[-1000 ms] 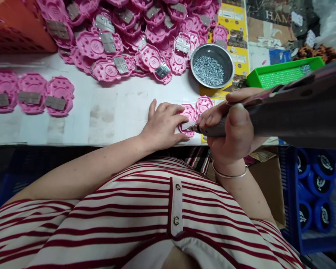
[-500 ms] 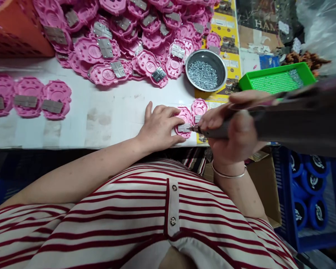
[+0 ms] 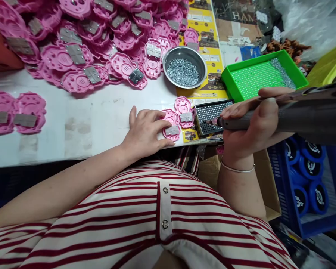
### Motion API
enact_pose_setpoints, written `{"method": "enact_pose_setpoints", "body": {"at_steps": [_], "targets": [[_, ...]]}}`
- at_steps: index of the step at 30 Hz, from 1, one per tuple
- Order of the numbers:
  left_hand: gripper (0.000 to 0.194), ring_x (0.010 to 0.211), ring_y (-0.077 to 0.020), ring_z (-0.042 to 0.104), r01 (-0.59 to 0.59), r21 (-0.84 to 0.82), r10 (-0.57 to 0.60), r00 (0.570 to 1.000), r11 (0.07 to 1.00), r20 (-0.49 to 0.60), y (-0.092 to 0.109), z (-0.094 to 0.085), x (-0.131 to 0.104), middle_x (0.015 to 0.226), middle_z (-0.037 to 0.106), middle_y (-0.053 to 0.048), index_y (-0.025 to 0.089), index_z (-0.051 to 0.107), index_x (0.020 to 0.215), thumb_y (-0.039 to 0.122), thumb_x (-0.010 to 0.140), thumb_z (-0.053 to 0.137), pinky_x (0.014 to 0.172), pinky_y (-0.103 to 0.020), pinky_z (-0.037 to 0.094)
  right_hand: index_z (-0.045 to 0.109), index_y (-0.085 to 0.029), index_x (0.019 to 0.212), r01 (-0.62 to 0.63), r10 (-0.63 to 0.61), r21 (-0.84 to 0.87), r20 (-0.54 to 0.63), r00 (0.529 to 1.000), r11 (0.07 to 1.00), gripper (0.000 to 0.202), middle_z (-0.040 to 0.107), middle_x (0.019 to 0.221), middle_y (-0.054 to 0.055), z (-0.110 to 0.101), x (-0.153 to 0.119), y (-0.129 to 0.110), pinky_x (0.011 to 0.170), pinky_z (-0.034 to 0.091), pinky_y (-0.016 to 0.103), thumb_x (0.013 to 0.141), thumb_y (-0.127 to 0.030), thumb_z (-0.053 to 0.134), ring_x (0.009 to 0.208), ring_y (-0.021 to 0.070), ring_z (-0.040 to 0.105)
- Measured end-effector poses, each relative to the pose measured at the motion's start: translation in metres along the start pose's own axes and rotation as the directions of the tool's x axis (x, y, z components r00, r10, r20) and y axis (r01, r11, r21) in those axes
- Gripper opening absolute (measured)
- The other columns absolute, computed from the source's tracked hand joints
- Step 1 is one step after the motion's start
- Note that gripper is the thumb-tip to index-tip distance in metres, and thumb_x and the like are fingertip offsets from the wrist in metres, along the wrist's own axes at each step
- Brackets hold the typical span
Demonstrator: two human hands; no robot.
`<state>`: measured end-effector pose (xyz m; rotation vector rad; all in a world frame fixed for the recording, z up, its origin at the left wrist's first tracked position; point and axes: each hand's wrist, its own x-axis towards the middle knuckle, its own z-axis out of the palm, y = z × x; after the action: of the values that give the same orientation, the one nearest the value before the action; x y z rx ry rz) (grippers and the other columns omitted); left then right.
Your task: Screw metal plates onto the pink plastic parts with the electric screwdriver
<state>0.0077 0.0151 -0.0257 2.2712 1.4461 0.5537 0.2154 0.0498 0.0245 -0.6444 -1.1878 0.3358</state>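
Observation:
My left hand (image 3: 147,129) rests on the table with its fingers around the left edge of a pink plastic part (image 3: 170,116), which carries a silver metal plate (image 3: 172,131). A second pink part (image 3: 183,106) with a similar plate lies against it on the right. My right hand (image 3: 253,125) is wrapped round a grey electric screwdriver (image 3: 291,117), held level and pointing left. Its bit (image 3: 212,121) is over a black perforated screw tray (image 3: 204,112); whether the tip touches a screw I cannot tell.
A metal bowl (image 3: 168,80) of small screws and a green tray (image 3: 228,80) stand behind my hands. Many pink parts (image 3: 75,80) are heaped at the back left, and two (image 3: 30,102) lie at the far left. A blue crate (image 3: 315,231) sits below right.
My right hand has drawn the screwdriver right, off the metal plate and over to the black tray. My left hand stays by the same pink part. The whole view has shifted.

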Motion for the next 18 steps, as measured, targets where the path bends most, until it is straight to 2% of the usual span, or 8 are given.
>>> {"method": "enact_pose_setpoints", "body": {"at_steps": [6, 11, 15, 18], "targets": [[0.039, 0.123, -0.0333, 0.05, -0.006, 0.009, 0.006, 1.0, 1.0, 0.0, 0.001, 0.0, -0.001, 0.129, 0.062, -0.007, 0.029, 0.073, 0.107, 0.054, 0.077, 0.076, 0.114, -0.071, 0.017, 0.065, -0.022, 0.09, -0.057, 0.057, -0.003, -0.013, 0.998, 0.998, 0.013, 0.042, 0.049, -0.009, 0.002, -0.001, 0.002, 0.034, 0.04, 0.022, 0.085, -0.034, 0.065, 0.035, 0.007, 0.041], [0.042, 0.122, -0.0331, 0.051, -0.02, 0.003, 0.02, 1.0, 1.0, -0.012, -0.002, 0.002, -0.001, 0.129, 0.062, -0.007, 0.029, 0.072, 0.108, 0.058, 0.077, 0.075, 0.114, -0.07, 0.017, 0.062, -0.022, 0.091, -0.031, 0.03, -0.054, -0.007, 1.0, 0.998, 0.018, 0.041, 0.049, -0.01, 0.0, -0.001, 0.003, 0.035, 0.041, 0.021, 0.085, -0.039, 0.064, 0.036, 0.0061, 0.039], [0.052, 0.121, -0.0328, 0.051, -0.054, -0.007, 0.054, 0.998, 0.999, -0.028, -0.006, 0.004, -0.003, 0.129, 0.062, -0.008, 0.028, 0.07, 0.112, 0.067, 0.077, 0.07, 0.115, -0.069, 0.014, 0.062, -0.022, 0.089, -0.061, 0.061, -0.011, -0.023, 0.998, 0.998, 0.009, 0.043, 0.052, -0.009, 0.005, 0.003, -0.014, 0.041, 0.044, 0.022, 0.087, -0.028, 0.055, 0.04, 0.0062, 0.042], [0.06, 0.122, -0.0315, 0.05, -0.078, -0.031, 0.074, 0.992, 0.996, -0.107, -0.006, 0.005, -0.004, 0.131, 0.062, -0.008, 0.028, 0.068, 0.117, 0.073, 0.076, 0.066, 0.116, -0.065, 0.015, 0.063, -0.021, 0.086, -0.107, 0.107, 0.106, 0.005, 0.994, 0.989, 0.012, 0.046, 0.054, -0.007, 0.011, 0.004, -0.031, 0.044, 0.046, 0.022, 0.086, -0.023, 0.052, 0.043, 0.0057, 0.045]]}}
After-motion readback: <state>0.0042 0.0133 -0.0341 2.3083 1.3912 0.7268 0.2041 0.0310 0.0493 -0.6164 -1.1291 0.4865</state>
